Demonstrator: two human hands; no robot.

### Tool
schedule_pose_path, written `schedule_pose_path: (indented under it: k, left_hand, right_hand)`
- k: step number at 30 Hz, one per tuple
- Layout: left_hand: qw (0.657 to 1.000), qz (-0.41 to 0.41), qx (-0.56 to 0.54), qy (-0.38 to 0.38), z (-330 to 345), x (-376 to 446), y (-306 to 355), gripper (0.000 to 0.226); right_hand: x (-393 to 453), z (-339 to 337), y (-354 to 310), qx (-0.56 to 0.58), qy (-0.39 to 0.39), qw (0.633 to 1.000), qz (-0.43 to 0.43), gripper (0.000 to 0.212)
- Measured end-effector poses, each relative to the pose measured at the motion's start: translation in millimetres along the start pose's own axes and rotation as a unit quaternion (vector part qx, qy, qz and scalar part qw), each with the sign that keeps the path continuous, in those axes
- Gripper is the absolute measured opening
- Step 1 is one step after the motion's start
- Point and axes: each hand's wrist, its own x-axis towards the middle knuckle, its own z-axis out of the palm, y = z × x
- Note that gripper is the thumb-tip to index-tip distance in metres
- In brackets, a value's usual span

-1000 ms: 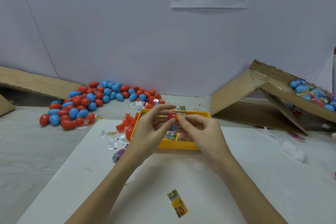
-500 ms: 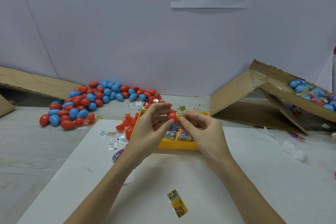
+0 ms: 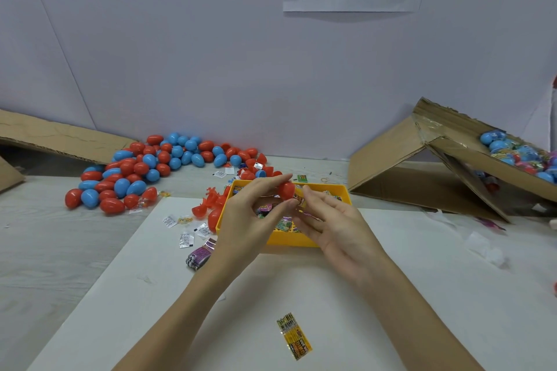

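My left hand [image 3: 251, 214] pinches a red plastic egg half [image 3: 286, 189] between thumb and forefinger, held above the yellow tray [image 3: 291, 239]. My right hand [image 3: 336, 224] is close beside it on the right, fingers loosely spread. Its fingertips hold a small printed packet [image 3: 300, 202] at the shell's open side. The tray holds several printed packets, mostly hidden behind both hands.
A heap of red and blue eggs [image 3: 156, 169] lies at the back left, with loose red halves [image 3: 208, 205] and small sachets [image 3: 187, 238] near the tray. A tilted cardboard box [image 3: 422, 166] with wrapped eggs stands at the right. One printed packet [image 3: 294, 336] lies on the white board near me.
The red shell has risen slightly and moved a little right. My right hand's fingers have spread out from a tight pinch, and the packet now sits against the shell.
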Motion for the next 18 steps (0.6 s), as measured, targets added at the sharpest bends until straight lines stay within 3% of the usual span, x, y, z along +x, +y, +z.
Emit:
schedule_pose_path:
  k: [9, 12, 18]
  left_hand:
    - [0.996, 0.058, 0.073, -0.006, 5.8, -1.5, 2.7, 0.053]
    - [0.995, 0.074, 0.067, -0.011, 5.1, -1.1, 2.6, 0.044]
    - [0.994, 0.087, 0.068, -0.007, 3.5, 0.7, -0.4, 0.035]
  right_hand:
    - [0.2, 5.8, 4.2, 0.113, -0.011, 0.990, 0.080, 0.037]
    - [-1.3, 7.7, 1.8, 0.133, -0.021, 0.986, 0.103, 0.044]
    - [-3.8, 7.6, 0.4, 0.152, -0.025, 0.978, 0.138, 0.028]
